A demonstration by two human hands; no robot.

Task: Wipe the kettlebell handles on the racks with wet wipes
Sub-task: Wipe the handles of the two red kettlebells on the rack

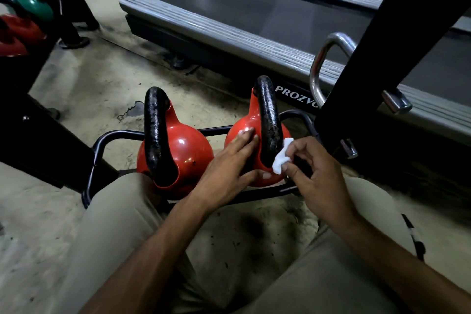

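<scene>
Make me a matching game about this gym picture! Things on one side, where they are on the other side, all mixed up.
Things:
1 wipe
2 left hand
3 green kettlebell
4 treadmill

Places:
A far left, top corner
B flat on a red kettlebell
C pinched in the right hand
D behind the rack

Pairs: 1-C, 2-B, 3-A, 4-D.
</scene>
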